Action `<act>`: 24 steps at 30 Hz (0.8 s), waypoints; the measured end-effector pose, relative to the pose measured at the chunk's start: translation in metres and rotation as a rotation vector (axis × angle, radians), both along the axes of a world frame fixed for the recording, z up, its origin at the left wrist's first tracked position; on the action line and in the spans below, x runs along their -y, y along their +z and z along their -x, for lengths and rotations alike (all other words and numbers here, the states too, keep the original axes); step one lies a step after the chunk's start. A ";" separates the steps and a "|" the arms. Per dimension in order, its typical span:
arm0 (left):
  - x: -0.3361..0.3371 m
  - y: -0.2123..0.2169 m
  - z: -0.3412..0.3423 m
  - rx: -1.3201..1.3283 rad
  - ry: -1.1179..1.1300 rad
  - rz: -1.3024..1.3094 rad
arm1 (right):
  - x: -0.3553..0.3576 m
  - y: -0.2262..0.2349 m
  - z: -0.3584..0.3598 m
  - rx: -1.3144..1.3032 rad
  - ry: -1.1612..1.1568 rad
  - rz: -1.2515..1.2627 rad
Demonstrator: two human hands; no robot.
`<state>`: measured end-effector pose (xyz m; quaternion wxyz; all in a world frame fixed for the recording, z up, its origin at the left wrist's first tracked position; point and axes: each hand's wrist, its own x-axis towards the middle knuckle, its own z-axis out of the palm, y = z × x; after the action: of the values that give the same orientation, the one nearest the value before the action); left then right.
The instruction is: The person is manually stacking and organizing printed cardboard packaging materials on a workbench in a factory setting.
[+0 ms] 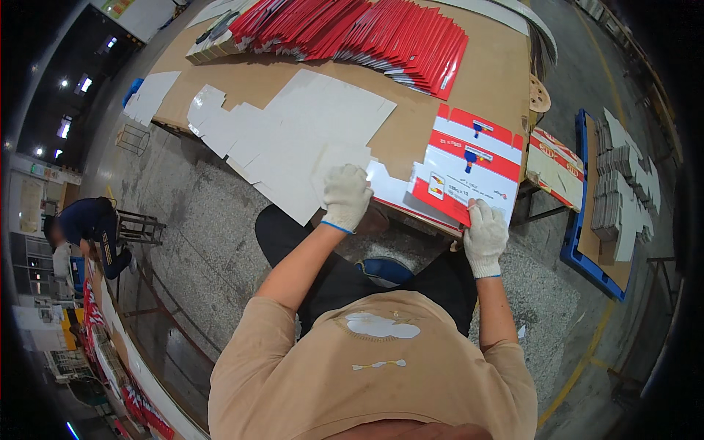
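My right hand [485, 238], in a white knit glove, grips the near right corner of a red and white printed carton blank [469, 161]. That blank lies flat at the right front edge of the table. My left hand [347, 196], gloved the same way, has its fingers curled at the near edge of the white carton blanks [293, 125]; whether anything is between them is hidden. These blanks are spread with their plain side up and overhang the table's front edge. Between my hands, a white flap [389, 183] lies at the edge.
Many red folded cartons [352, 33] lie in a fanned row at the back of the brown tabletop [418, 114]. On the right, a blue pallet [587, 253] bears stacked cardboard blanks [623, 191]. A person [88, 231] bends over another workbench at the left.
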<state>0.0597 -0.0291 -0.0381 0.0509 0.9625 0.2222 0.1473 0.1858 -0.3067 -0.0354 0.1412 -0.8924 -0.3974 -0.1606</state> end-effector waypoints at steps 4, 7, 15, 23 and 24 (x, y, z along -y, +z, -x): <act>-0.002 -0.007 -0.008 0.150 -0.014 0.205 | 0.015 -0.007 -0.002 -0.001 -0.067 0.030; 0.003 -0.001 -0.010 0.134 -0.044 0.190 | 0.016 -0.010 0.002 0.011 -0.089 0.012; -0.003 0.013 0.002 0.044 -0.520 -0.249 | 0.015 -0.009 0.001 -0.001 -0.082 0.003; -0.090 0.053 0.021 -0.033 -0.467 -0.049 | 0.015 -0.004 -0.001 0.050 -0.065 0.000; -0.088 0.057 0.011 -0.043 -0.269 0.150 | 0.016 -0.005 -0.002 0.052 -0.060 0.000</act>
<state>0.0483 0.0591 0.0185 0.1370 0.9800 0.1028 0.1017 0.1875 -0.3225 -0.0408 0.1261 -0.8993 -0.3741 -0.1881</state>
